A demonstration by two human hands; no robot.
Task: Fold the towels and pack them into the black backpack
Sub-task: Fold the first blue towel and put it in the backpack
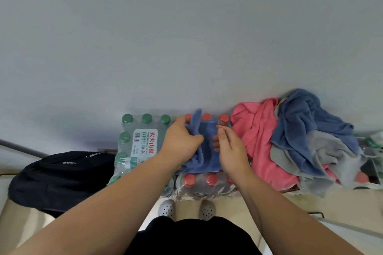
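A small blue towel [207, 141] lies partly folded on top of a pack of red-capped bottles [209, 180]. My left hand [180, 138] grips the towel's left side, which is lifted into a fold. On the towel's right edge my right hand [228, 147] has its fingers curled round the cloth. The black backpack [60, 178] lies on the floor at the left. A heap of unfolded towels sits at the right: a pink one [257, 136], a blue one [304, 122] and a grey one [327, 157].
A shrink-wrapped pack of green-capped water bottles [136, 143] stands between the backpack and the red-capped pack. A plain grey wall [186, 37] rises right behind everything. My feet in white perforated shoes [167, 209] stand on the beige floor below.
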